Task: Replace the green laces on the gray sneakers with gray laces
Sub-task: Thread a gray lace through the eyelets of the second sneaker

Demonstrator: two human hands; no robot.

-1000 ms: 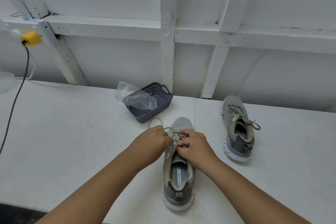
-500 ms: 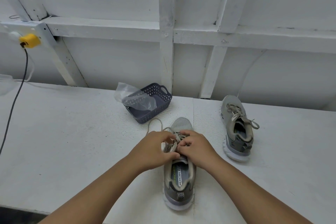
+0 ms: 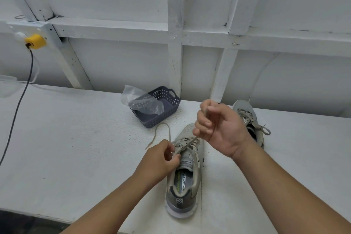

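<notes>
Pinching the lace (image 3: 187, 143) in right hand (image 3: 220, 127) grip above the sneaker (image 3: 183, 182)

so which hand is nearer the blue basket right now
Left. The left hand sits at the near sneaker's laces, just below the basket. The right hand, lifted with a lace in its grip, looks slightly farther, off to the basket's right.

Near sneaker's insole (image 3: 182, 181), lower centre of frame, is showing "MEMORY FO", cut off, beside an unreadable green brand word.
</notes>
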